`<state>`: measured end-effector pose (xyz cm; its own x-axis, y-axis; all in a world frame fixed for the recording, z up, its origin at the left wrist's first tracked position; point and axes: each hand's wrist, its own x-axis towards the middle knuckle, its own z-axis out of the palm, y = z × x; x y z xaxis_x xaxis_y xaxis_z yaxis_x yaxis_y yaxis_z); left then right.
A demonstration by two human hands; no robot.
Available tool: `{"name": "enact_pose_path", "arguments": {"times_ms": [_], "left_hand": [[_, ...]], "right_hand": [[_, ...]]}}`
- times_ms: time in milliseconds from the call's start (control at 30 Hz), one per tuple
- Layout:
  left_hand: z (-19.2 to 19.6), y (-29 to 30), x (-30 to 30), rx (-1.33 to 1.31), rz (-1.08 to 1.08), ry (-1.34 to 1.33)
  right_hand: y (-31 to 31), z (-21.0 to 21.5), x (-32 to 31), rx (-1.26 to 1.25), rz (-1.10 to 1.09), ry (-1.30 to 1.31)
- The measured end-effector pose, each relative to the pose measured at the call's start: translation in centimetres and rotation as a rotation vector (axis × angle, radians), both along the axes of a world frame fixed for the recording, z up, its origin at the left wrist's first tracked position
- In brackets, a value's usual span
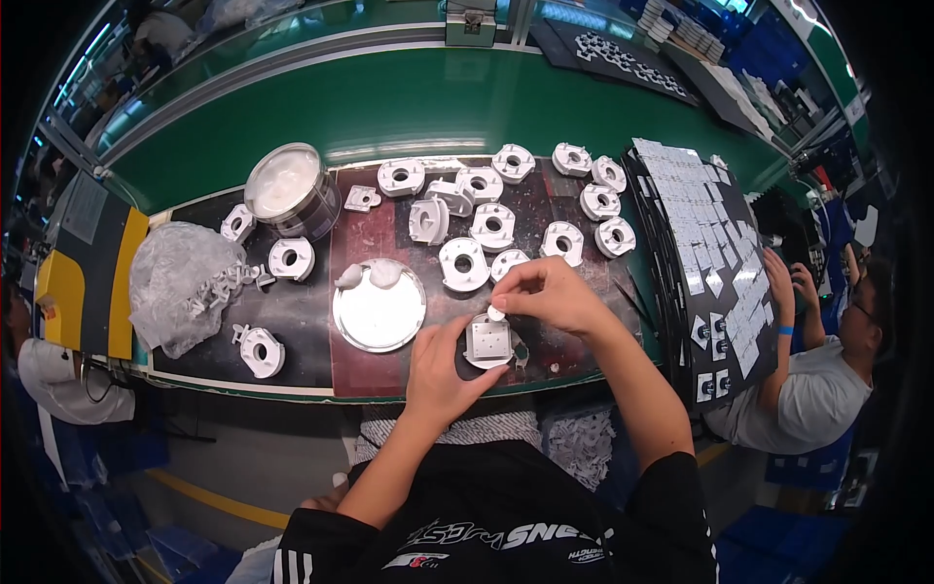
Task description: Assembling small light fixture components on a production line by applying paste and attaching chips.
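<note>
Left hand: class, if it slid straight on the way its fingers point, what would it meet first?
Probably the round metal plate, just beyond the square white part that the left hand already steadies; depth is unclear.

Bench: I see a green-topped work surface [389, 107] curving across the upper half of the frame.
Mat: a dark, worn reddish-brown mat [360, 243] lies on it at the centre.
Round tin: a shallow metal tin of pale paste [289, 190] stands at the mat's upper left.
Metal dish: a round flat dish [379, 311] with a white dab sits left of centre.
White parts: a spread of white moulded housings [506, 209] fills the upper middle of the mat; I count two more [263, 350] lower left.
Plastic bag: a crumpled clear bag [180, 277] of small parts rests at the left.
Black tray: a dark tray of small white squares [715, 263] lies along the right.
</note>
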<state>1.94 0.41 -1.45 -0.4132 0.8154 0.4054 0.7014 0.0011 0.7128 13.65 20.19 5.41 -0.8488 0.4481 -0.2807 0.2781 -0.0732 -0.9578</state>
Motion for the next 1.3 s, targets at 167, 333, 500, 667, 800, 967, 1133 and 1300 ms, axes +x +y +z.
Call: {"name": "enact_pose_path", "arguments": {"times_ms": [167, 333, 500, 667, 800, 967, 1133, 1300], "left_hand": [[0.1, 0.2, 0.1, 0.017, 0.010, -0.008], [0.0, 0.1, 0.1, 0.019, 0.010, -0.014], [0.1, 0.1, 0.0, 0.005, -0.002, -0.008], [0.3, 0.2, -0.1, -0.001, -0.015, -0.017], [0.3, 0.1, 0.0, -0.003, -0.017, -0.021], [0.2, 0.1, 0.0, 0.000, -0.016, -0.008], [0.2, 0.2, 0.0, 0.015, -0.018, -0.018], [0.1, 0.2, -0.1, 0.017, -0.024, -0.005]], "right_hand": [[0.2, -0.2, 0.0, 0.015, -0.008, -0.035], [0.2, -0.1, 0.0, 0.012, 0.000, -0.031], [0.4, 0.0, -0.1, 0.037, 0.045, -0.027], [1.1, 0.5, -0.2, 0.134, 0.112, -0.050], [1.5, 0.6, -0.3, 0.213, 0.157, -0.064], [0.3, 1.0, -0.7, 0.166, 0.080, -0.122], [0.5, 0.4, 0.2, 0.049, 0.037, -0.112], [-0.3, 0.5, -0.3, 0.039, 0.040, -0.166]]}}
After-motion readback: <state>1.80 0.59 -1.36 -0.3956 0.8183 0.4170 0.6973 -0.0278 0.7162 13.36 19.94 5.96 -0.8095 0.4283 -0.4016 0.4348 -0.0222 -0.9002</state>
